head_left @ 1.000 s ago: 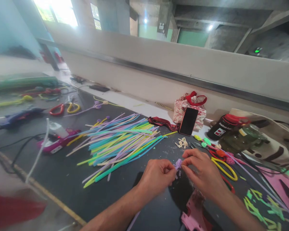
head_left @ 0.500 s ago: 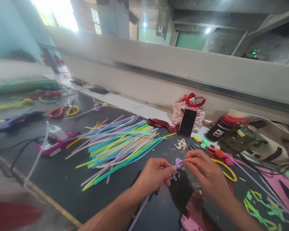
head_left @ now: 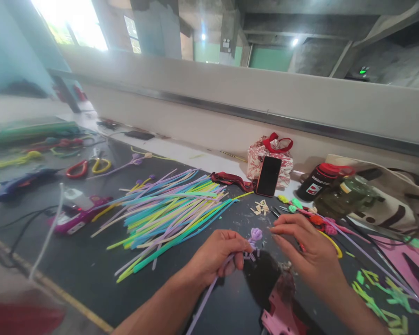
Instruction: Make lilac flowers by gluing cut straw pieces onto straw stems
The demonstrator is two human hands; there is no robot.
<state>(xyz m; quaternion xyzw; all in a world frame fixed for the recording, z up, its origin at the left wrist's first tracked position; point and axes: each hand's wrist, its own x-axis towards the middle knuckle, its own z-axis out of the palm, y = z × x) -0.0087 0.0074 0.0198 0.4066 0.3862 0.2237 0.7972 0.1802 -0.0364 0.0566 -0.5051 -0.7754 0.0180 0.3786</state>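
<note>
My left hand [head_left: 221, 256] pinches a purple fuzzy-stick flower [head_left: 256, 234] just below its rounded head. Its long purple stem [head_left: 203, 304] runs down from under the palm toward the lower edge. Small purple cut pieces [head_left: 253, 255] lie beside the fingertips on the dark tabletop [head_left: 174, 298]. To the right of the flower, my right hand [head_left: 307, 249] is open, its thumb and fingers apart and clear of the bloom. Below both hands sits a pink tool [head_left: 281, 309], partly cut off by the frame.
A pile of pastel fuzzy sticks [head_left: 171, 209] covers the left-centre. Behind are a phone [head_left: 268, 176] against a patterned bag [head_left: 253, 156], a black bottle [head_left: 316, 184] and cream scraps [head_left: 260, 207]. Green scraps [head_left: 370, 293] lie right; scissors [head_left: 89, 167] and a purple power strip [head_left: 78, 216] left.
My right hand has let go of the purple flower and drawn back to the right, fingers parting. My left hand keeps its hold, and the flower head now shows fully.
</note>
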